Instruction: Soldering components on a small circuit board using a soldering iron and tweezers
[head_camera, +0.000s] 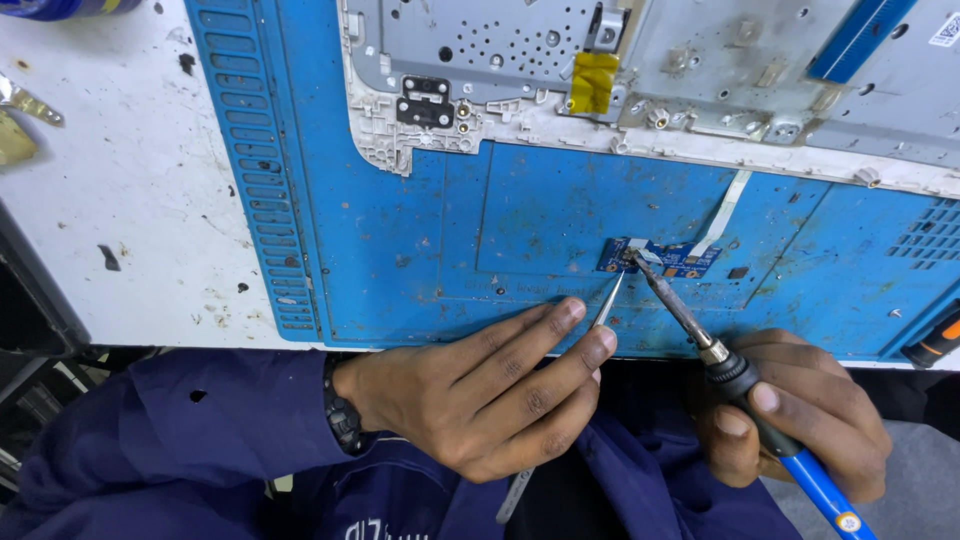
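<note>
Nearest the camera, the person's dark blue sleeve (180, 440) is filling the bottom of the shot; the left hand (480, 400) is reaching out over the edge of the tabletop (120, 200) with its fingers (560, 345) closed around thin metal tweezers (607, 303), tips pointing up at the small blue circuit board (660, 258); the right hand (800, 420) is wrapped tight around the dark grip of a soldering iron (700, 335) with a blue handle, and the iron's tip is touching the left end of that board, right by the tweezer points.

What could be going wrong here, as far as one can judge: the board is tiny and lying loose on the blue work mat (420, 240), so it's probably sliding if the tweezers aren't pinning it; the iron lingering on one spot is likely lifting a pad or scorching the board; the white ribbon cable (725, 210) is running off the board's right end, close enough to be melting if the tip strays; both wrists are hanging off the edge, so a wobble could be bridging neighbouring joints.

Further out, the mat is looking scuffed and stained, with a ridged strip down its left side; beyond it an opened grey laptop chassis (650, 60) is lying with a yellow tape patch (592, 82) on it; the white tabletop to the left is getting pretty grimy with dark specks; the room itself isn't showing.
</note>
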